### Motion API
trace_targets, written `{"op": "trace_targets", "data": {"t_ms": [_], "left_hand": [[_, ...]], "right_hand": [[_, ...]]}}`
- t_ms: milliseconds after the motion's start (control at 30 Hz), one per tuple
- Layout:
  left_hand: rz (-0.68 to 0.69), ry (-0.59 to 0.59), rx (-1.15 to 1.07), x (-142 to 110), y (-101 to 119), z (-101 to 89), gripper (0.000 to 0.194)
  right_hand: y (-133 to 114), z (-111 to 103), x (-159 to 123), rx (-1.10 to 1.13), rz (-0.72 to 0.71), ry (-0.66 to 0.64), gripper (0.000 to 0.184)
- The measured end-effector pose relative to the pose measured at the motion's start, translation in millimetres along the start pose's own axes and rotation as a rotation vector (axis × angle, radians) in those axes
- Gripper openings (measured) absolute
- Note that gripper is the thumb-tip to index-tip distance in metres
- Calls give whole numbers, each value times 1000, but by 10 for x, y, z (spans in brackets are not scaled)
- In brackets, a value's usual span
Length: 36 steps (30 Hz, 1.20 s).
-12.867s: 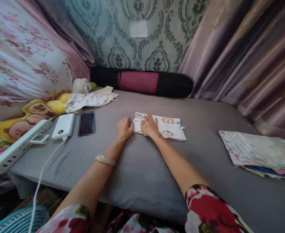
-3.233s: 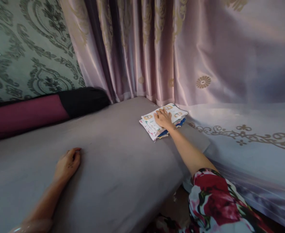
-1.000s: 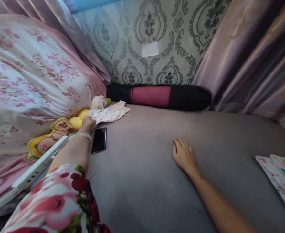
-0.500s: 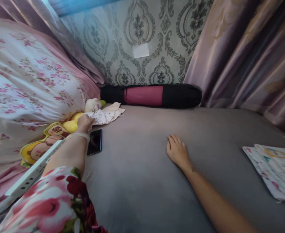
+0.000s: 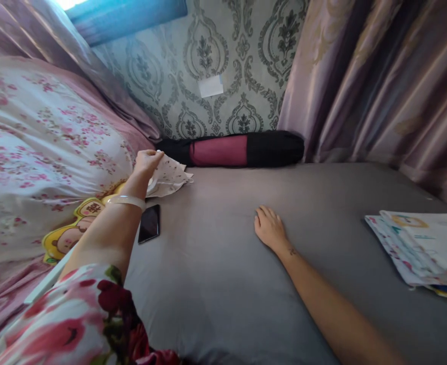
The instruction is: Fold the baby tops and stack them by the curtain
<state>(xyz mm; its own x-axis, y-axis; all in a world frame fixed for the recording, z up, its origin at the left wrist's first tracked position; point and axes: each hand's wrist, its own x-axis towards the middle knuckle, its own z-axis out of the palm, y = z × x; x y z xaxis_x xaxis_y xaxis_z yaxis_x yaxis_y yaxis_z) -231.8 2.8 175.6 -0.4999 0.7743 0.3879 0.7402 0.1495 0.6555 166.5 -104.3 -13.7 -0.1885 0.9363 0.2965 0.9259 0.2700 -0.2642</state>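
My left hand point(image 5: 147, 163) pinches the upper corner of a small white cloth point(image 5: 170, 175) printed with little dark marks. The cloth hangs partly lifted, its lower edge on the grey bed sheet point(image 5: 208, 253). Whether it is a garment I cannot make out. Just below my left forearm, a black smartphone point(image 5: 149, 224) lies flat on the sheet. My right hand point(image 5: 269, 227) rests palm down on the middle of the bed, fingers stretched out, holding nothing.
A black and dark-pink bolster point(image 5: 218, 150) lies along the patterned wall. Folded printed cloths point(image 5: 421, 248) are stacked at the right. On the left are a yellow cartoon cushion point(image 5: 66, 241), a white bed rail point(image 5: 48, 279) and a floral cover point(image 5: 75, 132). Curtains point(image 5: 345, 96) hang at both sides.
My left hand has risen slightly and moved right, lifting the cloth's corner off the bed. My right hand stays flat on the sheet. The view has shifted a little.
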Motion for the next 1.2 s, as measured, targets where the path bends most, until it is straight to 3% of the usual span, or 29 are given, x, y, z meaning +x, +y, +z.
{"op": "trace_targets", "data": {"t_ms": [67, 167, 400, 633, 767, 967, 1067, 1200], "left_hand": [[-31, 14, -178, -51, 188, 35, 32], [-38, -59, -386, -181, 488, 97, 23], [-24, -225, -672, -610, 1100, 361, 10], [-2, -152, -785, -1012, 1554, 714, 22], [113, -195, -848, -1223, 1724, 880, 34], [311, -300, -866, -1505, 1936, 1025, 12], [452, -299, -878, -1596, 2001, 1085, 19], [670, -256, -855, -1667, 2039, 1099, 37]], "right_hand": [[4, -5, -1, 6, -7, -6, 42], [6, -22, -4, 23, -9, -12, 41], [40, -23, -4, 138, 1, 17, 37], [81, -8, 30, 349, 47, 129, 36], [-51, -179, -1, 492, -9, 197, 33], [-386, -459, -100, 550, -219, 61, 45], [-426, -442, -94, 513, -190, 39, 51], [-332, -338, -34, 465, -91, 212, 53]]}}
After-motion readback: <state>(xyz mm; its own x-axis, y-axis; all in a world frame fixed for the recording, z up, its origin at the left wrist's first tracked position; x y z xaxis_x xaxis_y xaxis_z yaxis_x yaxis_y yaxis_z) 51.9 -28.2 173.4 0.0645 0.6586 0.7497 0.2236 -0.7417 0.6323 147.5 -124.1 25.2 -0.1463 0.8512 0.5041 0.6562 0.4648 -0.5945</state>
